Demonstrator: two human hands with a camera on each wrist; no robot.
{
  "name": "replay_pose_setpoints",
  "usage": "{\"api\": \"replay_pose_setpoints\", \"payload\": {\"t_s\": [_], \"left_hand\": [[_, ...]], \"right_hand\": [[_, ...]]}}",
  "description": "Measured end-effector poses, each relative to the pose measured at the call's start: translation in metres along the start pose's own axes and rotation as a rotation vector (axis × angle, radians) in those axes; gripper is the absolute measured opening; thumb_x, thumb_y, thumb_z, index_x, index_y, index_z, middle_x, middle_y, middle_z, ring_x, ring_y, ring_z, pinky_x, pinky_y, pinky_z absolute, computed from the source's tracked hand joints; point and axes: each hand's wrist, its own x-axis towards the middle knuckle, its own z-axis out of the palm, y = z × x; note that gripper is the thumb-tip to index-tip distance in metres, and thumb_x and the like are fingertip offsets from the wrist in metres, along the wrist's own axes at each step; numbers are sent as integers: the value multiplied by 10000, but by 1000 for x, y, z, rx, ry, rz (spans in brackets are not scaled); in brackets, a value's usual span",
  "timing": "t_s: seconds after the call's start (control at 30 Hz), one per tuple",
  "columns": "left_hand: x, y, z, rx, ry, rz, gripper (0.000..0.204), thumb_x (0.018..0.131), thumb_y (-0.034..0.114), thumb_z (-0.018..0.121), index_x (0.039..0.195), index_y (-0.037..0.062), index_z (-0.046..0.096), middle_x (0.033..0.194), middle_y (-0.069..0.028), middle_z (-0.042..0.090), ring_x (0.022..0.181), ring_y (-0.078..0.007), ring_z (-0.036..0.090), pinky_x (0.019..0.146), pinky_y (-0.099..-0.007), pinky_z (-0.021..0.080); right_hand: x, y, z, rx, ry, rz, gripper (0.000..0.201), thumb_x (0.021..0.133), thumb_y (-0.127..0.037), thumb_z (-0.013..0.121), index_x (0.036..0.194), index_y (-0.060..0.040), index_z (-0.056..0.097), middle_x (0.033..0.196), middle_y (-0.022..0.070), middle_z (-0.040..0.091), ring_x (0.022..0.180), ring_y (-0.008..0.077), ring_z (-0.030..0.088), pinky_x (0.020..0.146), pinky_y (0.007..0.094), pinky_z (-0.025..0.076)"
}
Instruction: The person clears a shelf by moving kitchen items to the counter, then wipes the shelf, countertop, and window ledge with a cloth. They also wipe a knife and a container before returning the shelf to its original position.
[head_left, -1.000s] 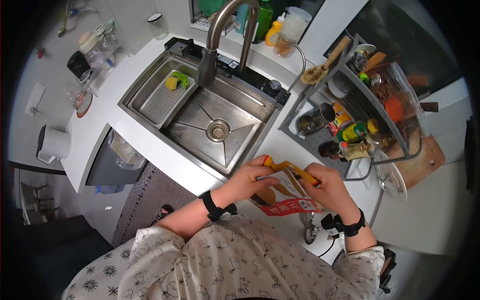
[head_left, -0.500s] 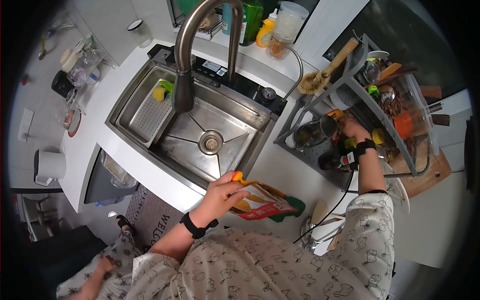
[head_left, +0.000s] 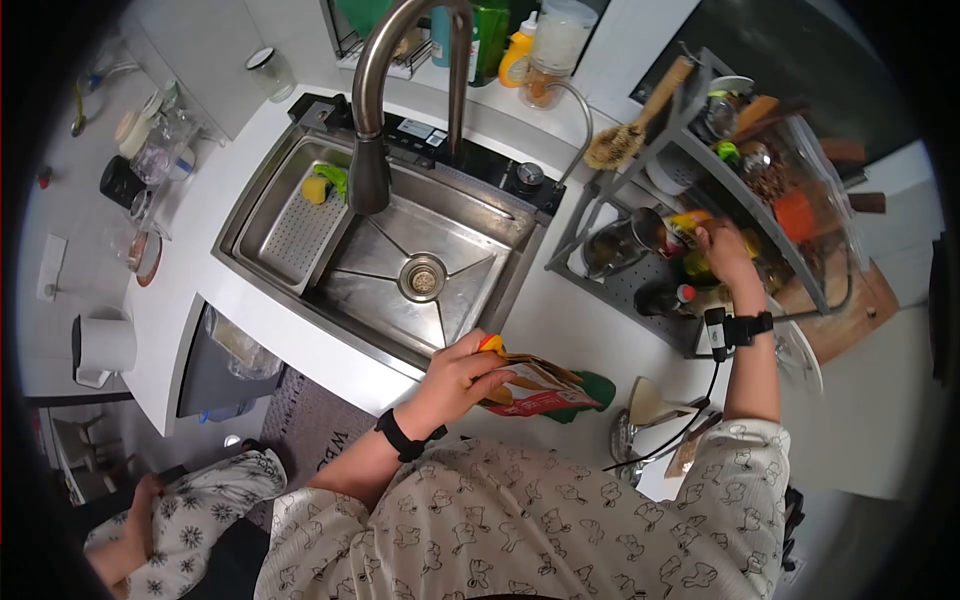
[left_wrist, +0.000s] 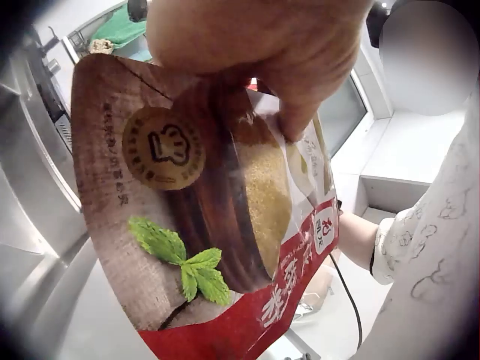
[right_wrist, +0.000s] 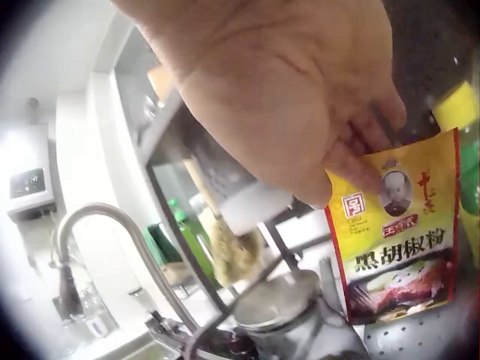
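My left hand [head_left: 455, 385] grips the upper part of a food pouch [left_wrist: 217, 202] over the counter in front of the sink. The pouch is brown and red, printed with a mint sprig and a bowl of yellow powder. A small red-and-yellow piece [head_left: 490, 343] shows at my left fingers. At the grey rack, my right hand [head_left: 728, 250] pinches the top of a yellow black-pepper packet [right_wrist: 397, 240] with a red border. Next to the packet is a lidded glass jar [right_wrist: 289, 307]. Part of my right fingers is hidden behind the packet.
The steel sink [head_left: 470, 315] with its tall faucet [head_left: 370, 100] lies left of the rack [head_left: 625, 300]. A red-capped bottle [head_left: 665, 297] stands low on the rack, and a brush [head_left: 640, 120] hangs at its side. A cable [head_left: 690, 425] trails from my right wrist.
My right hand has left the pouch, reached right to the rack and taken hold of the pepper packet. The left hand still holds the pouch. The head view has shifted.
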Motion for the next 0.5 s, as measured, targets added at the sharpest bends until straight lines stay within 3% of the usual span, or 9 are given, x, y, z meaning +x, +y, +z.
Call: {"api": "replay_pose_setpoints", "payload": {"t_s": [0.13,0.17,0.23,0.37,0.43,0.5], "left_hand": [[-2,17,3,-19,-31,66,134,704,52,689,811,6,623,814,-84,524,712,-211,538,619,-278,430],[-4,22,3,-19,-48,73,134,704,52,689,811,6,623,814,-84,524,712,-211,538,619,-278,430],[-4,30,5,-45,-21,166,129,699,42,685,809,10,624,819,-79,523,705,-209,537,613,-273,431],[-8,40,13,-49,-112,161,112,705,102,691,778,41,632,836,-80,521,730,-252,552,626,-326,455],[-5,44,20,45,-122,306,114,690,93,694,765,37,629,829,-84,520,770,-262,530,663,-334,443],[-9,45,29,24,-186,315,117,683,89,695,763,35,628,823,-83,519,781,-266,522,672,-337,437]], "right_hand": [[-61,-28,-58,44,282,51,288,839,-259,554,908,19,585,937,206,547,909,375,515,774,418,417],[-80,-43,-71,46,284,69,288,839,-259,554,908,19,585,937,206,547,909,375,515,774,418,417],[-120,-81,-92,77,431,-27,270,827,-248,574,884,16,567,895,185,541,888,363,517,758,403,417],[-190,-143,-80,258,307,-108,406,693,-294,715,918,-1,548,943,159,535,889,338,525,748,382,440],[-218,-175,-69,440,109,-48,522,629,-325,756,982,-5,543,969,147,530,902,325,532,762,368,447],[-238,-197,-57,563,-78,18,562,620,-360,751,1003,-4,546,997,131,523,930,297,543,764,372,454]]}}
